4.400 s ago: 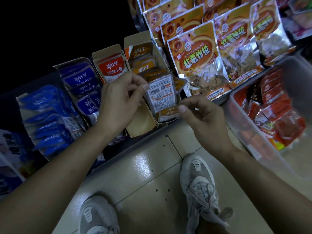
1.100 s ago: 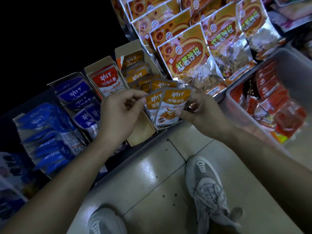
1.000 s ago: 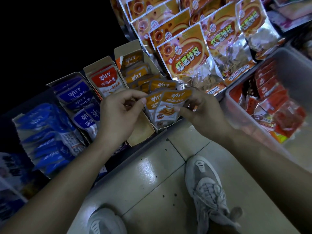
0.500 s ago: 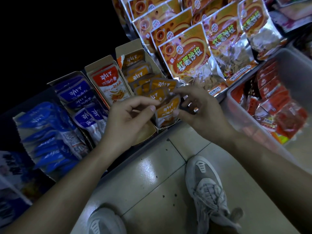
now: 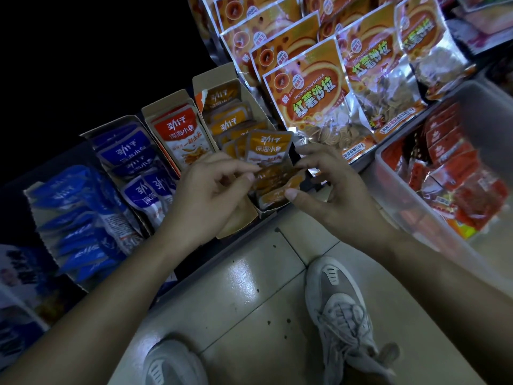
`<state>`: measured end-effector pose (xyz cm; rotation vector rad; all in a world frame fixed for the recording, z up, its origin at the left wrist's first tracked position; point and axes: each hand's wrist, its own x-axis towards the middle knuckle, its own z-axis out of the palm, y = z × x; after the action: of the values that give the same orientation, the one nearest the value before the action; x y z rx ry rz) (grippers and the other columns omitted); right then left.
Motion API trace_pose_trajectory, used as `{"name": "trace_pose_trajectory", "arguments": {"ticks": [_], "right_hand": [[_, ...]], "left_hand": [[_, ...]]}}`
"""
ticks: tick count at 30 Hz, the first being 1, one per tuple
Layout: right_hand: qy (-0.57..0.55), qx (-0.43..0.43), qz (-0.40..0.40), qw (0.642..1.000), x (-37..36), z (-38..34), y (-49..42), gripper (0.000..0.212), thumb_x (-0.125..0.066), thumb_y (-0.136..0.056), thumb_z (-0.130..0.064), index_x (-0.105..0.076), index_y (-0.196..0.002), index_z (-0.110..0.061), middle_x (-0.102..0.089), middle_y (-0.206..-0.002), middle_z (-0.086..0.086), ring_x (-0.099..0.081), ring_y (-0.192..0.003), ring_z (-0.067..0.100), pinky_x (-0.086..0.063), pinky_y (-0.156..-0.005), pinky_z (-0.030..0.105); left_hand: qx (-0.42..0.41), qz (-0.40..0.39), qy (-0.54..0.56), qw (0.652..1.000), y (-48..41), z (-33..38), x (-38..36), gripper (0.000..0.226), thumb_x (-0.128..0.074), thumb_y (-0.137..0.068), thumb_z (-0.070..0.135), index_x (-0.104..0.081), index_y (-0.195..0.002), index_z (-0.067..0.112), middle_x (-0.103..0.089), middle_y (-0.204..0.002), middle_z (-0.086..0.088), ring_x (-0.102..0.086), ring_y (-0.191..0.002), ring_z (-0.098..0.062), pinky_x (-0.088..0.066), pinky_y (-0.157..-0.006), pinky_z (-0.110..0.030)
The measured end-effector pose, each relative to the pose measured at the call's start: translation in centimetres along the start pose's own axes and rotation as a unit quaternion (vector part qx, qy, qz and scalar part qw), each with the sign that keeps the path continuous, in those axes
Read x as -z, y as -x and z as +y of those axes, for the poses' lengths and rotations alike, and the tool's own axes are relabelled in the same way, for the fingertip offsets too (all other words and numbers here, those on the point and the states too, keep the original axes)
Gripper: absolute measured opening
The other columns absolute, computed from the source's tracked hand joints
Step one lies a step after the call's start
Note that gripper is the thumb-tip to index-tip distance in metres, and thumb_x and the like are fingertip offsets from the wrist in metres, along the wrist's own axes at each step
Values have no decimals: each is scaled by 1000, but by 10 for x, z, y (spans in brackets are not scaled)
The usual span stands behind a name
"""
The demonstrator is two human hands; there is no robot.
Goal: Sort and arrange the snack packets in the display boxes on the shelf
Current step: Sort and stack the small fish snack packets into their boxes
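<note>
Small orange snack packets stand in an open cardboard display box on the low shelf. Both hands are at the front of that box. My left hand pinches the left edge of a front orange packet between thumb and fingers. My right hand pinches the same front packets from the right, thumb on the lowest one. Left of it stand a box with a red packet and a box of blue packets.
Large orange bags hang or lean behind the boxes. A clear plastic bin of red packets sits at the right. More blue packets lie at the far left. My two shoes stand on the tiled floor below.
The orange packets that I held up and fanned have gone down into the front of the box. Both hands have followed them down and closer together.
</note>
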<state>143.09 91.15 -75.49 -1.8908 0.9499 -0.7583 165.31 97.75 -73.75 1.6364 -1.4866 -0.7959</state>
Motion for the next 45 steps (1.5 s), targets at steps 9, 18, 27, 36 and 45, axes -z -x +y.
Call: {"name": "trace_pose_trajectory", "arguments": {"ticks": [9, 18, 27, 36, 45], "right_hand": [[-2, 17, -47, 999, 3, 0, 9, 33, -76, -82, -20, -67, -113, -15, -65, -110, -1, -59, -107, 21, -46, -93, 44], [55, 56, -5, 997, -2, -2, 14, 40, -73, -83, -22, -62, -120, -11, -62, -116, 0, -58, -110, 23, -47, -91, 41], [103, 76, -24, 991, -4, -9, -1, 77, -73, -85, -43, -42, -147, -11, -41, -152, 2, -35, -141, 14, -33, -114, 39], [76, 47, -82, 993, -2, -8, -17, 49, -73, -85, -43, -62, -124, -15, -57, -116, 1, -53, -111, 11, -47, -91, 28], [53, 80, -29, 995, -7, -8, 8, 60, -77, -84, -24, -54, -137, -6, -53, -132, 9, -51, -126, 17, -42, -101, 25]], "left_hand": [[-13, -8, 64, 998, 7, 0, 10, 27, -60, -97, 23, -72, -121, 20, -73, -111, 8, -66, -108, -13, -55, -95, -38], [-76, 21, -154, 985, -39, -5, 10, 24, -61, -97, 39, -74, -112, 26, -66, -101, 14, -56, -97, -15, -49, -82, -43], [-34, -73, -12, 997, -13, -6, 20, 22, -57, -97, 33, -76, -108, 29, -72, -103, 5, -63, -104, -17, -52, -91, -46], [-45, 34, -61, 997, -9, -9, 21, 21, -67, -97, 18, -74, -117, 18, -68, -99, 1, -61, -88, -8, -50, -75, -18], [-52, -75, -120, 989, -15, -14, 25, 30, -65, -94, 38, -72, -123, 31, -73, -107, 15, -66, -87, -5, -57, -75, -41]]}}
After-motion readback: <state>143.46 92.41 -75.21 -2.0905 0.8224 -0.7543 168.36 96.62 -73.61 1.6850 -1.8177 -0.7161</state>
